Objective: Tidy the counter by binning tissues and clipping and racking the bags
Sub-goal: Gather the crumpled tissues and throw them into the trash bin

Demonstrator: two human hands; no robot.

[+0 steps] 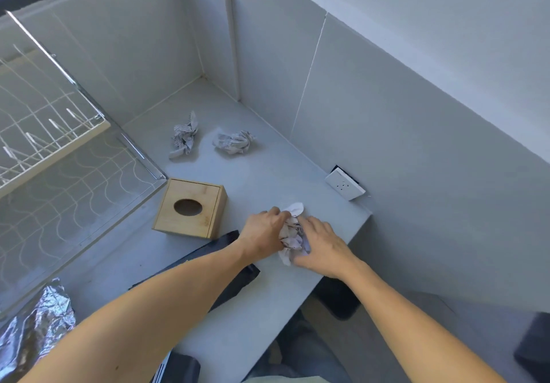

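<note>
A crumpled white tissue (293,232) lies near the counter's right edge, pressed between my two hands. My left hand (263,232) grips its left side and my right hand (323,244) closes on its right side. Two more crumpled tissues (184,137) (235,142) rest farther back on the grey counter (262,174). A dark bag (208,263) lies flat under my left forearm, partly hidden. A crinkled silver foil bag (38,323) sits at the lower left.
A wooden tissue box (190,207) with a round hole stands left of my hands. A white wire rack (50,132) over a glass shelf fills the left side. A white wall socket (345,187) sits on the right wall. Dark objects (532,350) lie on the floor below.
</note>
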